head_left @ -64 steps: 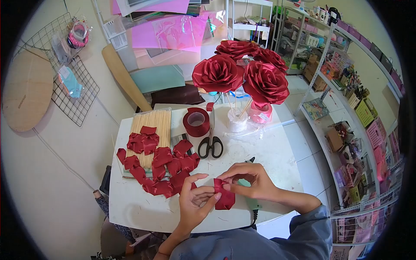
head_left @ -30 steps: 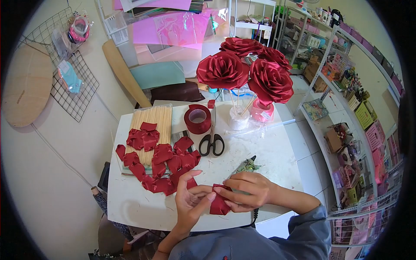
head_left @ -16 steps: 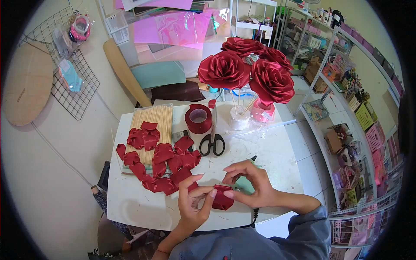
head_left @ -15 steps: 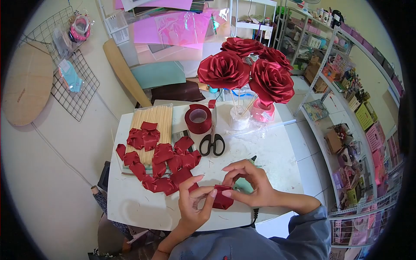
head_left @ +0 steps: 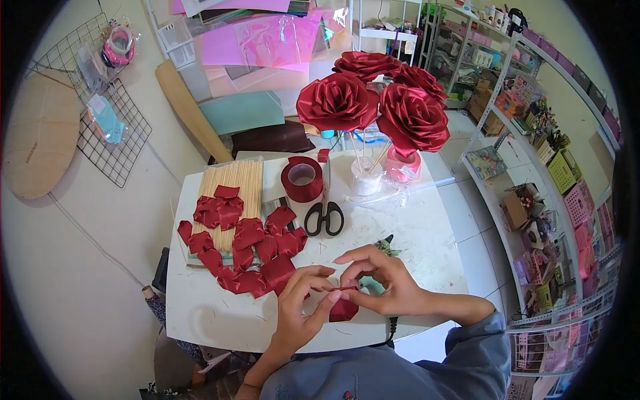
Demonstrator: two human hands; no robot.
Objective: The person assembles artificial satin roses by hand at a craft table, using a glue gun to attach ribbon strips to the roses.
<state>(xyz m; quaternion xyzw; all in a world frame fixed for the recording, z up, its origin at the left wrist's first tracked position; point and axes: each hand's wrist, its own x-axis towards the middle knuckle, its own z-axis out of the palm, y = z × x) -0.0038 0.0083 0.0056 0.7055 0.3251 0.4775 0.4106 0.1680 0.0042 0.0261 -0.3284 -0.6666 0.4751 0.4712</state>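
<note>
Close to the front edge of the white table, my left hand (head_left: 303,305) pinches the upper edge of a dark red satin ribbon petal (head_left: 344,310). My right hand (head_left: 380,281) grips the same edge between thumb and fingers, just beside the left thumb. The petal's lower part hangs below the fingertips; its upper edge is partly hidden by them. Left of my hands lie several loose red ribbon petals (head_left: 277,272), some resting on a bundle of wooden sticks (head_left: 250,183). A pale green object, mostly covered by my right hand, has a black cord (head_left: 393,328) near it.
Black-handled scissors (head_left: 325,219) lie mid-table below a red ribbon roll (head_left: 302,179). Large red ribbon roses (head_left: 337,101) on sticks stand in a white holder (head_left: 366,177) beside a pink roll (head_left: 403,165). Metal shelves (head_left: 497,127) line the right side.
My left fingers have curled in closer to my right hand along the petal's upper edge. The petal sits almost where it was; the whole view has shifted slightly.
</note>
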